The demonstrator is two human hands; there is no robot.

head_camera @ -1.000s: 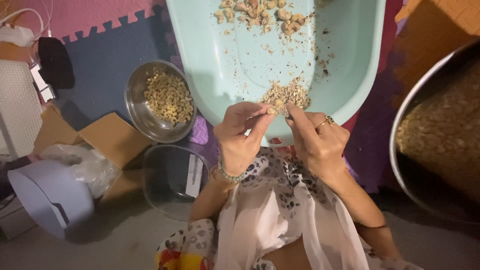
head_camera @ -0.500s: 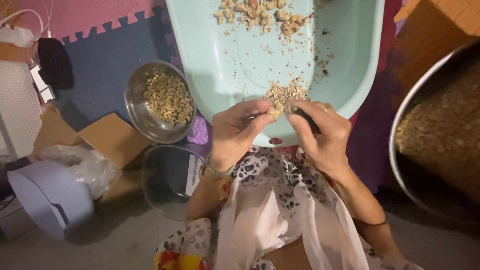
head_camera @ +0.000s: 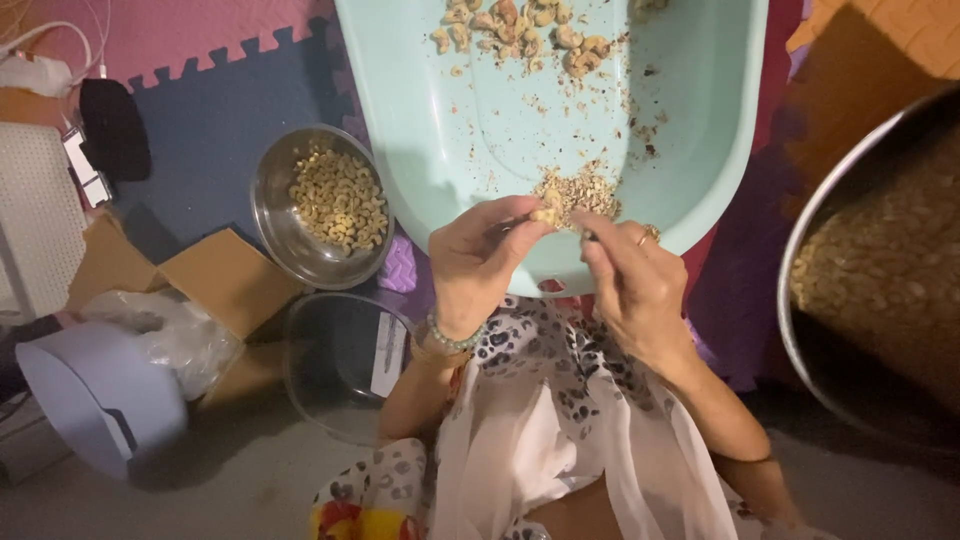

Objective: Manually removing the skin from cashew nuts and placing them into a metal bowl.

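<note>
My left hand [head_camera: 477, 265] pinches a pale cashew nut [head_camera: 545, 215] between thumb and fingers over the near rim of a light green plastic tub [head_camera: 440, 130]. My right hand [head_camera: 632, 290], with a ring on one finger, holds a small dark tool [head_camera: 590, 235] whose tip is close to the nut. Just beyond the nut lies a pile of brown skin flakes [head_camera: 575, 190]. Several unpeeled nuts [head_camera: 520, 30] lie at the far end of the tub.
A steel bowl of peeled cashews [head_camera: 335, 200] sits to the left on blue foam mat. Below it stands an empty glass bowl [head_camera: 340, 360]. A large steel pot of nuts [head_camera: 880, 270] fills the right edge. Cardboard [head_camera: 225, 275], a plastic bag and a lavender basin [head_camera: 95, 395] lie at left.
Both hands have shifted slightly and turned while working the nut. My right hand's ring shows again, and the wrist bracelet on my left hand is back in view.
</note>
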